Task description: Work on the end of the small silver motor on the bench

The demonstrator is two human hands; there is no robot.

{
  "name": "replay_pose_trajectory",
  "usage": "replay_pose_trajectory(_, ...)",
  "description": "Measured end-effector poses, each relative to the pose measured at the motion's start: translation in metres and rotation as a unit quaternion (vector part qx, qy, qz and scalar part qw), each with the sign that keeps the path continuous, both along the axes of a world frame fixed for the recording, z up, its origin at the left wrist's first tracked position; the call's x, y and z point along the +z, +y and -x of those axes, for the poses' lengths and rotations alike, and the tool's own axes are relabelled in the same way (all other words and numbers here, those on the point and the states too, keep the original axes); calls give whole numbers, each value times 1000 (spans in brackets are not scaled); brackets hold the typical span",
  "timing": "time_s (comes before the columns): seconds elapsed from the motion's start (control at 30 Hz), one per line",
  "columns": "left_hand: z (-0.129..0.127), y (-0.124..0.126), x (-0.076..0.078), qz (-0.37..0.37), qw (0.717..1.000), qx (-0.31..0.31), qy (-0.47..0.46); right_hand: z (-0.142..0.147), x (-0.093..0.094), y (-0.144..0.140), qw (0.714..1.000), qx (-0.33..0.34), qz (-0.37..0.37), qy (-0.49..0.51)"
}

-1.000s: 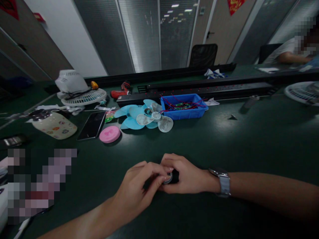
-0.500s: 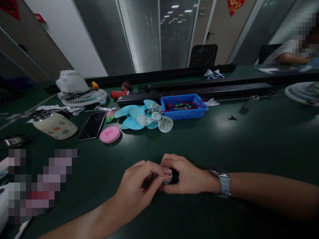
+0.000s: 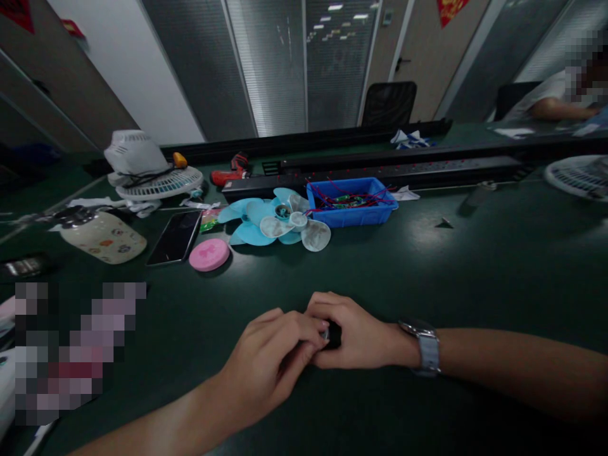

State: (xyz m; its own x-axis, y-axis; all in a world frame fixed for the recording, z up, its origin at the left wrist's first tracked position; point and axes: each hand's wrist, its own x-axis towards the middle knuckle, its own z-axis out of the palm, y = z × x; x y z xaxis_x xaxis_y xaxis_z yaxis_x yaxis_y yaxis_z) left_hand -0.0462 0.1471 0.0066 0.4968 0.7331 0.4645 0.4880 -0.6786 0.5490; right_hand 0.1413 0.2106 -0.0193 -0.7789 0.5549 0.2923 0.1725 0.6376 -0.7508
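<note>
both hands, left hand (image 3: 273,361) and right hand (image 3: 354,335), clasp small black round part (image 3: 334,334), silver-edged.

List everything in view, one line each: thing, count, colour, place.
small part: 1, black, held between both hands on the table
table: 1, dark green, whole foreground
fan blades: 2, light blue and clear, centre
bin: 1, blue, right of the blades, red wires inside
round lid: 1, pink, left of the blades
phone: 1, black, beside the lid
bottle: 1, cream, lying far left
fan grille: 1, white, back left
power strip: 1, black, behind the bin
wristwatch: 1, silver, right wrist
left hand: 1, on the part
right hand: 1, gripping the part
</note>
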Motion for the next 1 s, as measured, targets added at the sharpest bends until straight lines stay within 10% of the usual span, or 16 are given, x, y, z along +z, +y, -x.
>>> replay_pose_trajectory(0.5,-10,3,7,175,969,86,-150,1,1,-1,999,6,-19,-32)
replay_pose_trajectory(1.0,-7,2,8,147,967,129,-165,0,6,-1,1000,5,-11,-28)
